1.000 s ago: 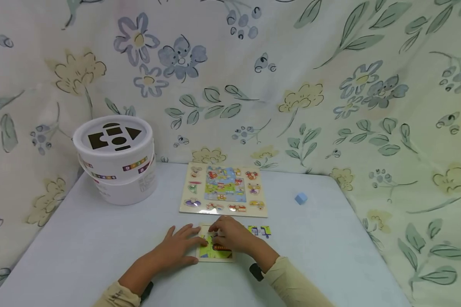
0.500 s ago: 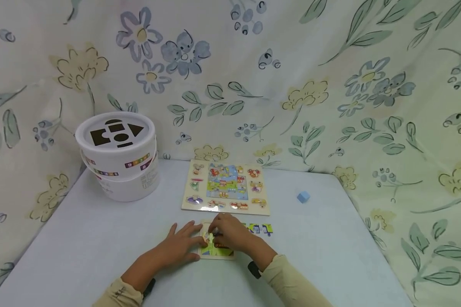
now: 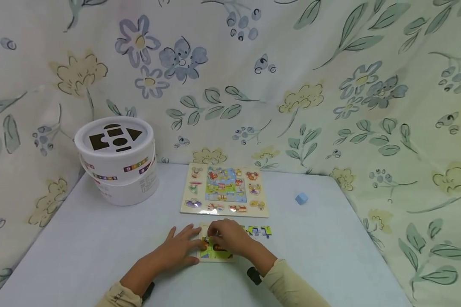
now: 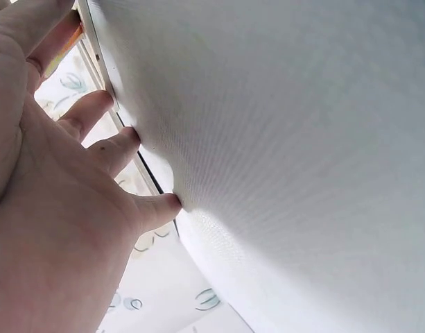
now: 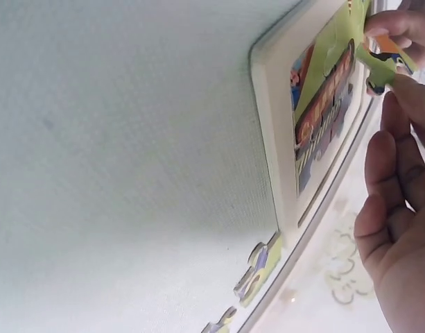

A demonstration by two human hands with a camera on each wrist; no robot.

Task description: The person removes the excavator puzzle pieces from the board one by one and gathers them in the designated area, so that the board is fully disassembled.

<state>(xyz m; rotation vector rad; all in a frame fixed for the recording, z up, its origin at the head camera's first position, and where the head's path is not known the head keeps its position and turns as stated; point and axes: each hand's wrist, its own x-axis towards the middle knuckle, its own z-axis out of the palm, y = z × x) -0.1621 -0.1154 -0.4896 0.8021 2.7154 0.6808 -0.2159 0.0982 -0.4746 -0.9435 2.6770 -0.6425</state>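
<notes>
A small wooden jigsaw tray [image 3: 216, 261] with a green picture lies on the table in front of me. My left hand [image 3: 176, 250] rests at its left side with spread fingers, the index finger and thumb touching the frame area. In the left wrist view, the left hand's fingertips [image 4: 172, 202] reach the table surface. Over the tray's upper part, my right hand [image 3: 232, 237] pinches a jigsaw piece [image 5: 380, 71], green with dark and orange marks, tilted above the picture. Its lower fingers are loosely curled. Loose jigsaw pieces [image 3: 259, 231] lie to the right of the tray.
Behind the tray lies a larger wooden puzzle board [image 3: 185, 200] with picture shapes. A white lidded bucket [image 3: 126, 187] with shape holes stands at the back left. A blue cube [image 3: 301, 198] sits at the right. Flowered cloth hangs behind the table.
The jigsaw piece in my right hand has been turned and shifted slightly over the tray's upper left. My left hand keeps its place beside the tray.
</notes>
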